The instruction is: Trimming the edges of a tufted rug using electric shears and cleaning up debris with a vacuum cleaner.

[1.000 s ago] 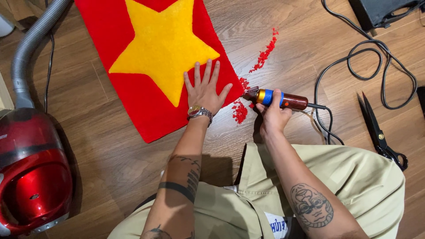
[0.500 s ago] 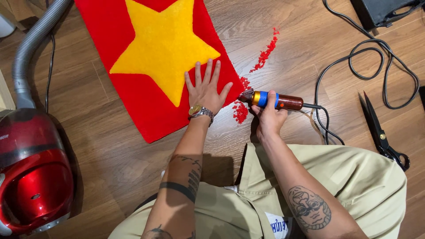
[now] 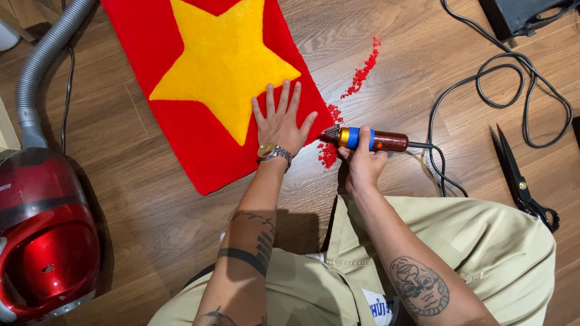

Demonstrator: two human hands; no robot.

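Note:
A red rug (image 3: 187,130) with a big yellow star (image 3: 223,60) lies on the wooden floor. My left hand (image 3: 281,121) presses flat on the rug near its right edge, fingers spread, a watch on the wrist. My right hand (image 3: 361,160) grips a corded electric trimmer (image 3: 365,139) with a brown body and blue and gold bands. The trimmer's tip touches the rug's right edge beside my left thumb. Red fluff clippings (image 3: 329,154) lie on the floor under the tip, and more of them trail off (image 3: 362,69) toward the upper right.
A red vacuum cleaner (image 3: 42,241) with a grey hose (image 3: 45,66) stands at the left. Black cables (image 3: 513,90) loop over the floor at the right. Large black scissors (image 3: 521,178) lie at the right. A dark box (image 3: 531,13) sits top right. My beige-trousered legs fill the bottom.
My right hand has slid the trimmer a little to the left, up to the rug's edge. My left hand has stayed flat on the rug.

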